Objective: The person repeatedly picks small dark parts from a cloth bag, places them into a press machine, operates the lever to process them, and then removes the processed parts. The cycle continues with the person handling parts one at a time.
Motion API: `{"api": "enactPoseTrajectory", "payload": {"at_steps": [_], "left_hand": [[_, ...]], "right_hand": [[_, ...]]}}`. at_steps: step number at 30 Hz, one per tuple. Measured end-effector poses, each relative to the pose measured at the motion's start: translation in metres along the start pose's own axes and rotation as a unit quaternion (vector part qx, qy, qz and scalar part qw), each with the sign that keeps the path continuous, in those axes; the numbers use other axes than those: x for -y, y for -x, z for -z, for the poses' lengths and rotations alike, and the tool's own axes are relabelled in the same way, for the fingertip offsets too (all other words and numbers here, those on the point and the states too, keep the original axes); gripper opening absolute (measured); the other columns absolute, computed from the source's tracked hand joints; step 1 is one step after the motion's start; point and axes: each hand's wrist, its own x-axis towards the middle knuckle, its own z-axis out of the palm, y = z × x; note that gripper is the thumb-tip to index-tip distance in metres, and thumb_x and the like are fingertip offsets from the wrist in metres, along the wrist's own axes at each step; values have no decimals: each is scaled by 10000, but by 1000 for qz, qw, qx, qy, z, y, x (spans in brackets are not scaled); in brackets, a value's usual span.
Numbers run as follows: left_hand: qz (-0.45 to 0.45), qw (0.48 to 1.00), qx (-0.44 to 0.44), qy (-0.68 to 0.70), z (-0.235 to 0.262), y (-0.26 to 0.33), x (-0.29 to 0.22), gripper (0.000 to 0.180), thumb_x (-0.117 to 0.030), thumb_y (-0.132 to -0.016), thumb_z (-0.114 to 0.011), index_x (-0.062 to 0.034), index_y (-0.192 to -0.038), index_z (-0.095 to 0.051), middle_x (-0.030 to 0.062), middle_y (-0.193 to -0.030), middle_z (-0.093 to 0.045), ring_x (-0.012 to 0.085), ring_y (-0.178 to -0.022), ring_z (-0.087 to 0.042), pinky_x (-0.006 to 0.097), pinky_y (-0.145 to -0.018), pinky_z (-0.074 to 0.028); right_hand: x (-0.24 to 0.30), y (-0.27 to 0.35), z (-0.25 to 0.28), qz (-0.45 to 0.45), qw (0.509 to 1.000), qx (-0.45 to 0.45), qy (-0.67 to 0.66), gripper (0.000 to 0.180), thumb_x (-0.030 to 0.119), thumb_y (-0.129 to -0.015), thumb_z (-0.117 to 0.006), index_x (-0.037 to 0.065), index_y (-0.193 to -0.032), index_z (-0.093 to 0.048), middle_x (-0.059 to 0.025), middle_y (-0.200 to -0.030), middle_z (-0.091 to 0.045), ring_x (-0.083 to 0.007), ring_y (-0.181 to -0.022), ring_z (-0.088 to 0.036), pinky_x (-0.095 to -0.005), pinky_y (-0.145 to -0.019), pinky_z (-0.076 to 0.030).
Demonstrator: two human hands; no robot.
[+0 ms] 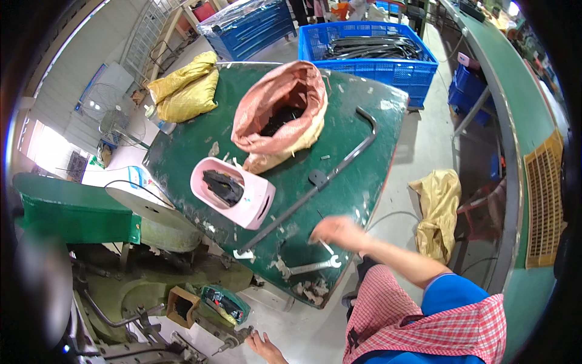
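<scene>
My right hand is over the near right part of the green table, smeared by motion. A thin pale piece shows just under its fingers; I cannot tell whether it is held. Nearby lies an open-ended wrench. My left hand, low in the picture, has its fingers apart beside a metal machine handle; whether they touch is unclear. A long black metal rod with a bent far end and a small black plate lies diagonally across the table. Left of it is a pink scoop-shaped container with black parts inside.
An open pink woven sack of dark parts stands on the table, with a folded yellow sack behind left. A blue crate of black rods is beyond. Green machinery stands left; another yellow sack lies on the floor right.
</scene>
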Motion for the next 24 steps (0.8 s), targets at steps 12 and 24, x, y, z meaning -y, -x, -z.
{"api": "enactPoseTrajectory", "payload": {"at_steps": [12,24], "left_hand": [[123,897,297,-304,-177,108,-1,260,-199,-878,-533,-25,-1063,-590,61,-896,-604,134,-808,-553,278,-685,-444],[42,915,356,-184,-343,112,-74,167,-94,-914,-504,28,-930,-617,56,-801,-620,89,-696,-560,201,-612,-435]], "right_hand": [[101,-328,128,151,787,-27,597,170,112,-820,-546,17,-886,-671,-176,-893,-661,-299,-858,-648,-392,-720,-515],[41,-356,153,117,831,81,538,201,203,-831,-532,59,-922,-638,-194,-887,-630,-354,-824,-606,-420,-729,-481]]}}
